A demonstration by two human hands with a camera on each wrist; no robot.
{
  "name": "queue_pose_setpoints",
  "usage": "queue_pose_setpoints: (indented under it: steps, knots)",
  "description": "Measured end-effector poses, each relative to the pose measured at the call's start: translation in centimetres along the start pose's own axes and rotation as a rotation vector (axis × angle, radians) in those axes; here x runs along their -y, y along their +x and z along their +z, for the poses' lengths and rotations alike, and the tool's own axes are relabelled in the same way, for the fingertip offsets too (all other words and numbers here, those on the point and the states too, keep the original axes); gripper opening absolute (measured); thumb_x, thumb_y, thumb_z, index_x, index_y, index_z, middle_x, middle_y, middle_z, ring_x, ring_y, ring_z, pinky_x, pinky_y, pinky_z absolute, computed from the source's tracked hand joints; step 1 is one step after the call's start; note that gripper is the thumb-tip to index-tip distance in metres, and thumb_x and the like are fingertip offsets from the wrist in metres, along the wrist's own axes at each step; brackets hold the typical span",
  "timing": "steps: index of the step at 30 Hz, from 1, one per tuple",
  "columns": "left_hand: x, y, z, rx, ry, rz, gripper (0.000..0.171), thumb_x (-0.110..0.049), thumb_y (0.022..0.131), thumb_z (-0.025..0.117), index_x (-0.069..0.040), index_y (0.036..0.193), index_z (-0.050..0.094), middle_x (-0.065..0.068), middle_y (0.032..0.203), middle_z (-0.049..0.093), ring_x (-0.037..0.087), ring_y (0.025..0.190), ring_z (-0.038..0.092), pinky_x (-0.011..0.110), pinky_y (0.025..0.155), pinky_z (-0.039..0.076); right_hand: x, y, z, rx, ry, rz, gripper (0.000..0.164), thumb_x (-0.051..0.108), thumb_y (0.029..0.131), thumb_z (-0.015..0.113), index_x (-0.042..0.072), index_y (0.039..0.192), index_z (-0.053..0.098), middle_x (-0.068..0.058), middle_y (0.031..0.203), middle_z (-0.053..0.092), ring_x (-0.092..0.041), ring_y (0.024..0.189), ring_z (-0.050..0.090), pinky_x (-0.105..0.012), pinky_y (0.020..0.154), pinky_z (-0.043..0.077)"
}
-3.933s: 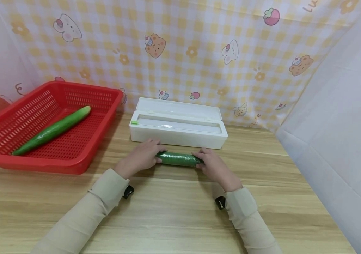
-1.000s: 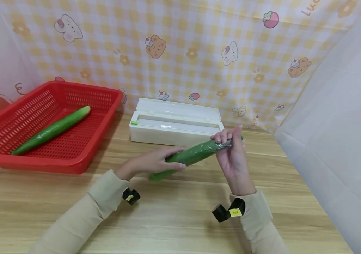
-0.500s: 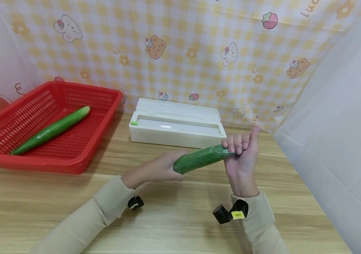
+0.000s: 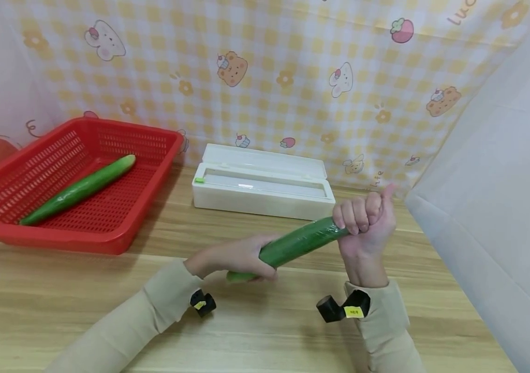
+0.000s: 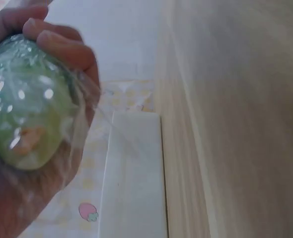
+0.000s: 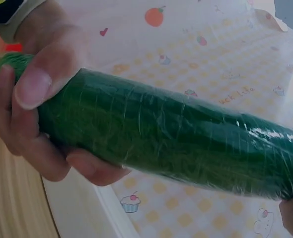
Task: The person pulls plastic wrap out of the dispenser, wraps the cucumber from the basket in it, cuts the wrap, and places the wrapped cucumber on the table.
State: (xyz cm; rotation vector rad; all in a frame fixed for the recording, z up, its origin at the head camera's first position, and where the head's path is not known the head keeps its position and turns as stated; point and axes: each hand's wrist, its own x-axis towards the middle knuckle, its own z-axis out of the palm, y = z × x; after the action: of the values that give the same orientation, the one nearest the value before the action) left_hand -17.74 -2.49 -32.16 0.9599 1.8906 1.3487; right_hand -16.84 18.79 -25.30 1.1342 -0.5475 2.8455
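A cucumber [image 4: 299,243] wrapped in clear cling film is held up off the table at a tilt, its right end higher. My left hand [image 4: 241,256] grips it near the lower end, which pokes out past the palm. Around the upper end the fingers of my right hand [image 4: 362,230] are curled, covering that tip, with the thumb pointing up. In the left wrist view the cucumber's pale end [image 5: 30,119] shows under crinkled film, with a loose bit of film beside it. The right wrist view shows creased, shiny film along the cucumber [image 6: 176,134].
Behind the hands a white cling film box [image 4: 265,202] stands with its lid [image 4: 265,160] raised. At the left is a red plastic basket [image 4: 60,238] with another cucumber [image 4: 78,191] inside. A checked cloth [image 4: 288,103] hangs behind the wooden table [image 4: 265,331].
The cucumber, earlier low over the table between both hands, is now raised and tilted. My right hand has turned upward and wrapped round its end; lately both hands shifted slightly right.
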Motion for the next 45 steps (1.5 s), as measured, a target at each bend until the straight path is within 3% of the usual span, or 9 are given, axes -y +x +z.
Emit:
queue_pose_setpoints:
  steps: [7,12,22,26,31,34,38,42,45]
  knots:
    - [-0.3,-0.4,-0.5,-0.081,0.071,-0.046,0.061,-0.017,0.076,0.072,-0.021,0.130,0.044,0.007,0.084,0.055,0.014,0.054,0.052,0.026,0.048,0.047,0.3,0.0,0.5,-0.283,-0.087,-0.117,0.061,0.044,0.101,0.018,0.012,0.049,0.019,0.002,0.039,0.017,-0.012,0.033,0.021,-0.026,0.038,0.023]
    - [-0.8,-0.9,-1.1,-0.182,0.222,-0.109,0.066,-0.020,0.074,0.074,-0.020,0.132,0.045,0.009,0.095,0.053,0.015,0.052,0.051,0.025,0.044,0.045,0.5,0.0,0.5,-0.366,-0.122,-0.173,0.061,0.042,0.101,0.019,0.011,0.049,0.021,0.001,0.039,0.019,-0.013,0.033,0.022,-0.027,0.038,0.024]
    - [-1.2,-0.9,-1.6,-0.416,0.565,-0.102,0.047,-0.027,0.075,0.071,-0.016,0.119,0.058,-0.004,0.089,0.061,0.012,0.076,0.056,0.028,0.066,0.047,1.1,0.1,-0.6,-0.524,-0.176,-0.012,0.063,0.045,0.098,0.030,0.008,0.047,0.035,-0.004,0.040,0.037,-0.017,0.039,0.038,-0.029,0.053,0.038]
    - [-1.1,-1.5,-2.6,-0.468,0.610,-0.118,0.030,-0.029,0.076,0.070,-0.019,0.102,0.061,-0.005,0.082,0.060,0.012,0.072,0.055,0.028,0.065,0.045,1.9,0.3,-1.0,-0.395,-0.479,0.159,0.056,0.039,0.099,0.032,0.004,0.064,0.058,-0.009,0.060,0.064,-0.021,0.059,0.063,-0.034,0.074,0.052]
    - [-0.9,-2.2,-3.7,-0.527,0.850,-0.171,0.024,-0.031,0.072,0.070,-0.019,0.089,0.058,-0.005,0.073,0.055,0.013,0.065,0.050,0.027,0.060,0.040,3.3,0.1,-0.9,-0.142,-1.546,0.443,0.042,0.044,0.096,0.042,0.014,0.120,0.059,-0.003,0.118,0.064,-0.019,0.109,0.060,-0.041,0.095,0.045]
    - [-0.9,-2.2,-3.8,-0.541,0.991,-0.202,0.026,-0.032,0.070,0.071,-0.020,0.087,0.057,-0.007,0.070,0.054,0.013,0.063,0.049,0.026,0.057,0.037,3.1,-0.3,-0.6,0.161,-1.996,0.673,0.064,0.048,0.088,0.057,0.018,0.141,0.038,-0.005,0.143,0.042,-0.026,0.131,0.040,-0.050,0.105,0.033]
    - [-0.9,-2.1,-3.4,-0.524,1.105,-0.208,0.027,-0.036,0.067,0.072,-0.021,0.082,0.056,-0.008,0.065,0.053,0.012,0.058,0.047,0.025,0.053,0.035,0.6,-1.1,-0.4,0.454,-2.113,0.842,0.088,0.043,0.077,0.072,0.019,0.147,0.025,-0.011,0.147,0.035,-0.033,0.132,0.036,-0.053,0.105,0.032]
    - [-1.1,-2.1,-3.0,-0.511,1.119,-0.199,0.027,-0.034,0.066,0.074,-0.021,0.082,0.056,-0.007,0.063,0.052,0.012,0.057,0.046,0.025,0.052,0.035,-2.0,-1.9,-0.9,0.552,-2.274,0.779,0.087,0.034,0.073,0.078,0.018,0.144,0.031,-0.011,0.131,0.053,-0.029,0.110,0.056,-0.047,0.092,0.045]
    - [-1.3,-2.1,-2.9,-0.526,1.112,-0.174,0.025,-0.030,0.067,0.074,-0.020,0.082,0.056,-0.007,0.064,0.052,0.012,0.057,0.046,0.024,0.053,0.035,-2.8,-2.3,-1.5,0.586,-2.373,0.666,0.057,0.022,0.074,0.078,0.012,0.123,0.049,-0.006,0.104,0.065,-0.021,0.083,0.062,-0.039,0.073,0.051]
